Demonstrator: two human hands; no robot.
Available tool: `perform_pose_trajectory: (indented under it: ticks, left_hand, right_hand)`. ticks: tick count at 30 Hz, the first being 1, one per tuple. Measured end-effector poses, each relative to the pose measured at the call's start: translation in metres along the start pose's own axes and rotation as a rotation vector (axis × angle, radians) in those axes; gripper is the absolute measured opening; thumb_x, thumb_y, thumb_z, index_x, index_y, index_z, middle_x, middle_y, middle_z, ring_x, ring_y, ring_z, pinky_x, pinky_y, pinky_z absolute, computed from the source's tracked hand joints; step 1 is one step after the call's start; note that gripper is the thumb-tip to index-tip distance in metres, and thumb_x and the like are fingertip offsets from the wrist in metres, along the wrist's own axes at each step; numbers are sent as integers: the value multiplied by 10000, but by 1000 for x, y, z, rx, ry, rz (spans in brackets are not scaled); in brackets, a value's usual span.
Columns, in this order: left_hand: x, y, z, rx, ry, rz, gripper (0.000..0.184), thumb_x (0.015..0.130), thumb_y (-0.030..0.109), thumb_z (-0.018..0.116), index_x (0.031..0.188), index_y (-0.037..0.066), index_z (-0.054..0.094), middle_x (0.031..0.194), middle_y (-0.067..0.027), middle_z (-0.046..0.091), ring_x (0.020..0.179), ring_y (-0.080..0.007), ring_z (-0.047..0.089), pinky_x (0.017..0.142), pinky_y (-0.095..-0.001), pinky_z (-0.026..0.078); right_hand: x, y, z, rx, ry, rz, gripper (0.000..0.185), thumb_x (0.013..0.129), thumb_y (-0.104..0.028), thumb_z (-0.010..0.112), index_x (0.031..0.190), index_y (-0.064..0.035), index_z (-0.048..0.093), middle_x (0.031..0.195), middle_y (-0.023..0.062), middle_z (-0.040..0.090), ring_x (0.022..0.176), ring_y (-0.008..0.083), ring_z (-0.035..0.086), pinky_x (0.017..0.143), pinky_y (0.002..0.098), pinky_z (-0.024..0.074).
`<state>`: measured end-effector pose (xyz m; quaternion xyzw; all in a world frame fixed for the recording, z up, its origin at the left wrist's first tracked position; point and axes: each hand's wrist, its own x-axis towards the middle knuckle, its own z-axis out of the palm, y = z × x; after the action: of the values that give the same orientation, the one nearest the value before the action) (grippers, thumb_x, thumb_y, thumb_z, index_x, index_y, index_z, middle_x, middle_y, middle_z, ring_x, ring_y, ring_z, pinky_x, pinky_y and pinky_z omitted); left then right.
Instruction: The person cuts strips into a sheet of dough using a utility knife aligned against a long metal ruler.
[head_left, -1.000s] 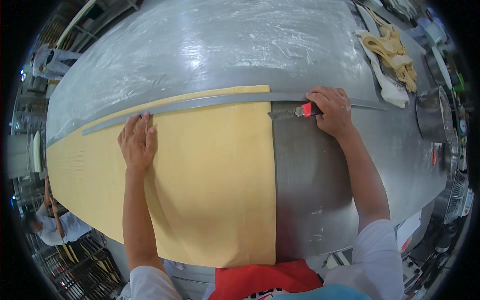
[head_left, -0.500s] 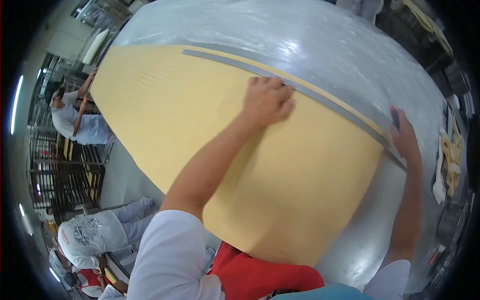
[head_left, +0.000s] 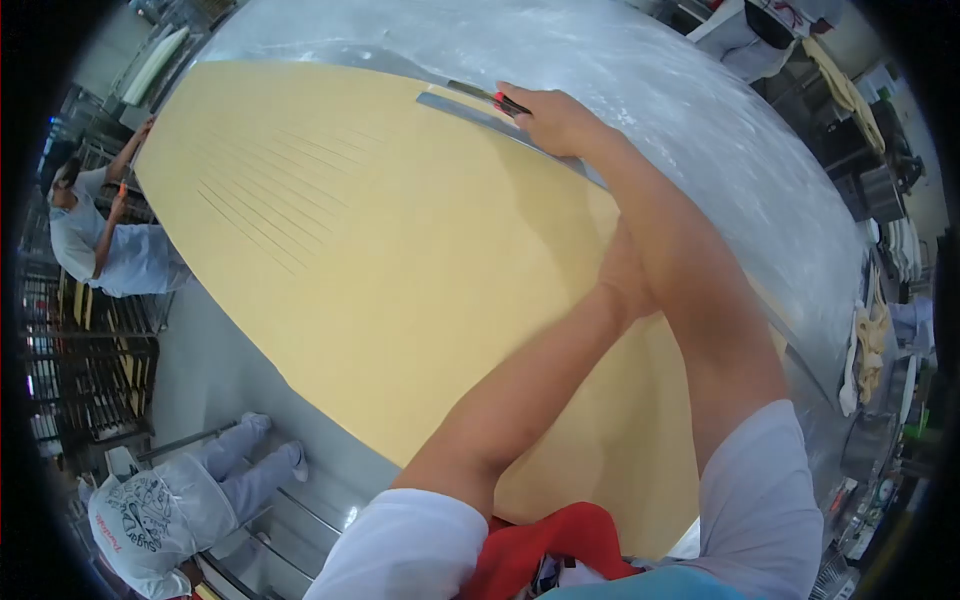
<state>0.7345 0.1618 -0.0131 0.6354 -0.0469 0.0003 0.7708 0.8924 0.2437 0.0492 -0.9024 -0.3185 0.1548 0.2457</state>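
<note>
Cutting along the ruler (head_left: pixel 503 128) appears to be the step in hand, on the far edge of the dough (head_left: pixel 420 290), which covers most of the near side of the counter (head_left: pixel 715 165). The right hand (head_left: pixel 560 122) is closed around the knife (head_left: pixel 512 104), at 12 o'clock, next to the ruler's far end. The left hand (head_left: pixel 626 265), toward 2 o'clock, is mostly hidden under the right forearm; I cannot tell how its fingers are, or whether it presses the ruler. In my judgement, the next move calls for a steady ruler and a blade close along it. The arms cross, so room between them is little. Floured counter gives free room from 12 to 2 o'clock; at 8 o'clock the dough reaches the counter's edge, with floor (head_left: pixel 225 350) beyond.
</note>
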Motion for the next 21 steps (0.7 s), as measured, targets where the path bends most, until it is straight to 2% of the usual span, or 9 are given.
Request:
perform_pose_trajectory:
  ticks: [1, 3, 7, 8, 10, 13, 16, 19, 21]
  left_hand:
    - [-2, 6, -2, -513, 97, -32, 603, 999, 388, 676, 1496, 100, 490, 1354, -102, 607, 1297, -282, 526, 1074, -458, 440]
    - [-7, 13, -6, -492, -40, -120, 564, 1043, 357, 649, 1512, 125, 438, 1360, -76, 592, 1297, -242, 528, 1092, -397, 446]
    - [-3, -42, 4, -715, -158, 29, 486, 1105, 339, 563, 1532, 152, 426, 1411, -46, 579, 1330, -202, 535, 1118, -358, 448]
    - [1, -65, 9, -1158, -259, 27, 477, 1112, 327, 546, 1543, 163, 423, 1436, -37, 572, 1354, -198, 528, 1136, -351, 441]
    - [8, -82, 18, -1604, -359, 29, 470, 1119, 315, 529, 1554, 174, 421, 1460, -29, 565, 1378, -193, 521, 1154, -344, 435]
    - [14, -90, 27, -1510, -171, -40, 493, 1100, 334, 558, 1555, 183, 446, 1472, -20, 580, 1380, -196, 541, 1139, -362, 470]
    - [15, -93, 29, -1556, -173, -12, 456, 1104, 334, 544, 1532, 185, 491, 1446, -24, 612, 1336, -214, 585, 1113, -398, 499]
    - [12, -90, 29, -1574, -189, -14, 437, 1118, 337, 507, 1522, 169, 506, 1430, -32, 637, 1303, -235, 616, 1097, -434, 514]
    - [10, -86, 27, -1591, -196, -91, 447, 1124, 333, 496, 1535, 157, 493, 1448, -35, 630, 1315, -242, 612, 1110, -439, 506]
  right_hand:
    - [12, -4, 3, -8, -8, 6, 593, 1085, -222, 563, 1652, -296, 406, 1350, 214, 692, 1220, 423, 649, 1027, 502, 506]
    - [30, -10, 9, -65, -60, -21, 569, 1120, -209, 507, 1656, -362, 393, 1403, 123, 642, 1119, 305, 692, 918, 461, 580]
    - [26, -34, -4, 29, -177, 150, 556, 1124, -227, 509, 1654, -361, 407, 1418, 114, 624, 1084, 276, 693, 867, 429, 609]
    - [30, -31, -3, -6, -174, 123, 559, 1123, -231, 513, 1655, -362, 405, 1418, 110, 621, 1068, 269, 691, 838, 417, 616]
    - [34, -29, -2, -44, -174, 96, 561, 1122, -235, 517, 1656, -363, 403, 1418, 106, 619, 1053, 262, 690, 810, 405, 623]
    - [35, -27, -3, -85, -150, 67, 563, 1117, -230, 523, 1653, -360, 410, 1378, 101, 635, 1010, 258, 693, 796, 415, 617]
    - [42, -24, -1, -80, -190, 80, 561, 1114, -221, 524, 1649, -357, 420, 1308, 106, 664, 1015, 274, 692, 788, 436, 610]
    - [46, -33, 1, -120, -90, -62, 536, 1104, -202, 549, 1626, -296, 473, 1268, 151, 700, 901, 279, 696, 778, 458, 597]
    - [56, -39, -2, -205, -188, -15, 525, 1106, -203, 535, 1621, -289, 480, 1241, 148, 688, 931, 297, 689, 723, 460, 605]
